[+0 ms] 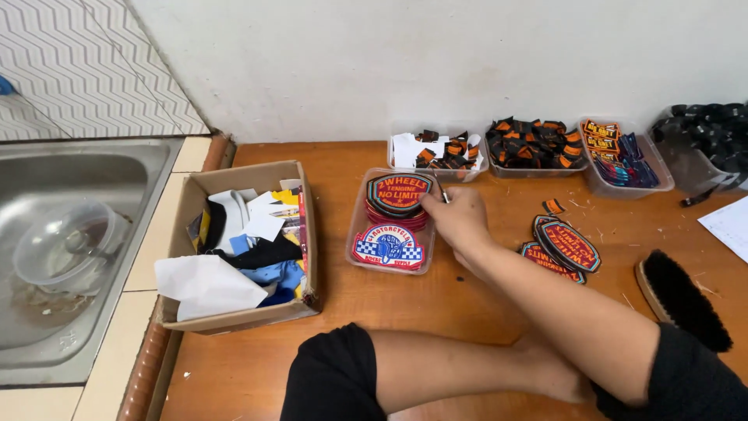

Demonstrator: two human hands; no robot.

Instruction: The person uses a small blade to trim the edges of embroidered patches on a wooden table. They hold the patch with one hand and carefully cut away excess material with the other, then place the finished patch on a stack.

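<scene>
A: Right hand (460,221) reaches across, fingers pinching a thin dark tool at the oval embroidered patch (399,192) stacked in the clear plastic tray (360,226).

B: Sorting step, I'd judge. Left hand?

A: Tucked under the right arm, can't tell. Cardboard scrap box (249,312) crowds nine o'clock; bare wood lies toward six.
</scene>
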